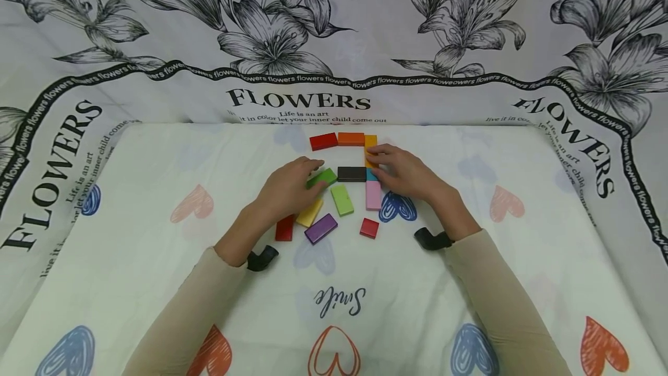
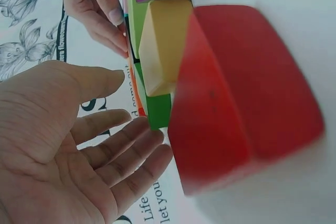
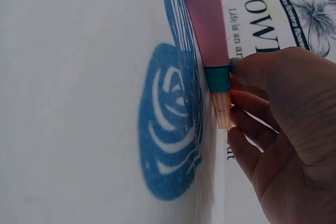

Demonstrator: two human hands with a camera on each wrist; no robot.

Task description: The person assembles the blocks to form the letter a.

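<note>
Coloured blocks lie flat on the table. My left hand (image 1: 284, 187) is beside the green block (image 1: 322, 178), its thumb and fingers spread on either side; in the left wrist view a gap shows between the thumb and fingertips. My right hand (image 1: 404, 170) touches the yellow-orange block (image 1: 370, 143) with its fingers, and its thumb is at the blue block (image 1: 371, 174). A pink block (image 1: 373, 196) adjoins the blue one. The black block (image 1: 352, 174) lies between the two hands. Red (image 1: 323, 141) and orange (image 1: 351, 139) blocks form a row at the back.
Nearer the front are a light green block (image 1: 342, 200), a yellow block (image 1: 310, 213), a purple block (image 1: 320, 228), a red block (image 1: 284, 228) and a small red block (image 1: 369, 228). A printed heart-and-flower cloth (image 1: 334, 283) covers the table.
</note>
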